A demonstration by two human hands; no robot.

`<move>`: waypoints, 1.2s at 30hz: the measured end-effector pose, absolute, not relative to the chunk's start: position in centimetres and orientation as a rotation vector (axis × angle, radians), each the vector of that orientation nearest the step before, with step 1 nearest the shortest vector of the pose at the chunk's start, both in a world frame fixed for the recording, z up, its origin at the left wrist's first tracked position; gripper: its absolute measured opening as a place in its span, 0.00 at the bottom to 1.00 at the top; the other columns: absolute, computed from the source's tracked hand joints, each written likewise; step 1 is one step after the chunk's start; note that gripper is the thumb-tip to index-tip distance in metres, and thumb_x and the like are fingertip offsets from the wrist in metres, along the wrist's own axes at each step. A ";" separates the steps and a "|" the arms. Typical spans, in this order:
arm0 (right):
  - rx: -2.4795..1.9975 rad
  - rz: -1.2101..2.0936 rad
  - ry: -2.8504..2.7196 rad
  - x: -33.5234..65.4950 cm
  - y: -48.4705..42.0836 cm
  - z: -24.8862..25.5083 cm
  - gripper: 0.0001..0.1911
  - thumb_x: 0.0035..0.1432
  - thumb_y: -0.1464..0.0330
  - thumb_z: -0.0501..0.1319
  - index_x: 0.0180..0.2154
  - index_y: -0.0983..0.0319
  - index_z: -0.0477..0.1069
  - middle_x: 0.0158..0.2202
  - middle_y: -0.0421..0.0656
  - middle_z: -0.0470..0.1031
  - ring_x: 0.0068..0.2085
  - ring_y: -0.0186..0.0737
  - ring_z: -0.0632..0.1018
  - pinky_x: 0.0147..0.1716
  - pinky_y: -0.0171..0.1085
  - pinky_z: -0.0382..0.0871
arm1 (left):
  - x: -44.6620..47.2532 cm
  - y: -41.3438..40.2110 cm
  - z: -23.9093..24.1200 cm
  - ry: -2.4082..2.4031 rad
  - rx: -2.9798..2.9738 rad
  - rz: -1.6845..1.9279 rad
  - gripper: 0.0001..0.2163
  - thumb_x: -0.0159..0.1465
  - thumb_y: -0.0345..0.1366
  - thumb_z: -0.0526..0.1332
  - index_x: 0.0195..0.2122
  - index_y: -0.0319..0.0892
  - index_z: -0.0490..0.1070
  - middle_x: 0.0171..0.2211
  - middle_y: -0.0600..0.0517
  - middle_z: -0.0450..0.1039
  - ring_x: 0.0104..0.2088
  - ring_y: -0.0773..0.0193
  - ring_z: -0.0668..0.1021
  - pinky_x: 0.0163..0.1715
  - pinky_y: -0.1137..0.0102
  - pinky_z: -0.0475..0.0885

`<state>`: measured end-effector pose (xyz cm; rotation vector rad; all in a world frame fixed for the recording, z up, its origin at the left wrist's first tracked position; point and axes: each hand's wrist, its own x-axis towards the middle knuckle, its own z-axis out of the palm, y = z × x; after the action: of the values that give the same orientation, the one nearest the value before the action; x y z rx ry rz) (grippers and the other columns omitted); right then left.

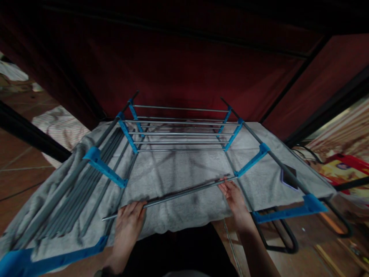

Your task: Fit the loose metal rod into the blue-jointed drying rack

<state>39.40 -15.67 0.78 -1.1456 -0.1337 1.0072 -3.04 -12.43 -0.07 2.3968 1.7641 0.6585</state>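
Observation:
A thin grey metal rod (178, 194) slants across the front of a half-built rack, higher at its right end. My left hand (129, 219) is wrapped over the rod near its left end, which sticks out past the fingers. With its fingertips, my right hand (233, 194) pinches the rod's right end beside a blue plastic bracket (250, 161). The rod's tip appears to touch that bracket; whether it sits in a hole I cannot tell. Opposite, the left blue bracket (106, 169) has no rod running from it. Several crossbars (181, 134) join the rear brackets.
Several loose grey tubes (80, 192) lie at the left on a grey cloth (178, 169). A phone (289, 177) rests on the cloth at the right, under the rack's side pole. Behind stands a dark red panel (178, 65). A red and yellow package (346, 173) is at the far right.

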 end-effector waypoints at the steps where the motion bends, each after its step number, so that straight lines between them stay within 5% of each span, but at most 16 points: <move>1: -1.157 0.992 -0.126 39.8 -15.6 0.6 0.17 0.38 0.64 0.81 0.26 0.56 0.74 0.33 0.39 0.84 0.40 0.43 0.84 0.50 0.45 0.80 | -3.4 -12.4 -0.2 1.797 2.390 0.654 0.17 0.72 0.41 0.52 0.45 0.46 0.81 0.41 0.46 0.84 0.45 0.50 0.82 0.52 0.57 0.70; 11: -1.227 0.959 -0.182 41.5 -15.1 -0.9 0.18 0.40 0.58 0.78 0.33 0.55 0.78 0.36 0.41 0.84 0.45 0.48 0.84 0.50 0.46 0.79 | -5.0 -12.4 -1.3 2.106 2.290 0.616 0.19 0.71 0.42 0.50 0.46 0.45 0.81 0.44 0.43 0.84 0.50 0.46 0.80 0.62 0.49 0.63; 20: -1.250 0.941 -0.121 42.1 -14.6 -2.1 0.22 0.36 0.55 0.81 0.28 0.55 0.73 0.27 0.36 0.78 0.31 0.39 0.80 0.43 0.43 0.82 | -5.7 -12.3 -0.9 2.156 2.117 0.544 0.18 0.69 0.41 0.53 0.50 0.44 0.80 0.52 0.41 0.81 0.53 0.44 0.79 0.59 0.48 0.68; 36: -1.185 1.021 -0.161 42.7 -14.6 -2.5 0.20 0.38 0.58 0.82 0.31 0.56 0.78 0.36 0.41 0.85 0.39 0.43 0.84 0.44 0.42 0.83 | -4.5 -12.1 0.5 2.231 1.569 1.094 0.12 0.62 0.45 0.58 0.40 0.46 0.73 0.50 0.41 0.70 0.56 0.40 0.75 0.58 0.42 0.74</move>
<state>42.67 -14.60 -2.47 -1.1850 -0.1606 1.0211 -4.46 -12.08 0.50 1.5687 2.2307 1.0935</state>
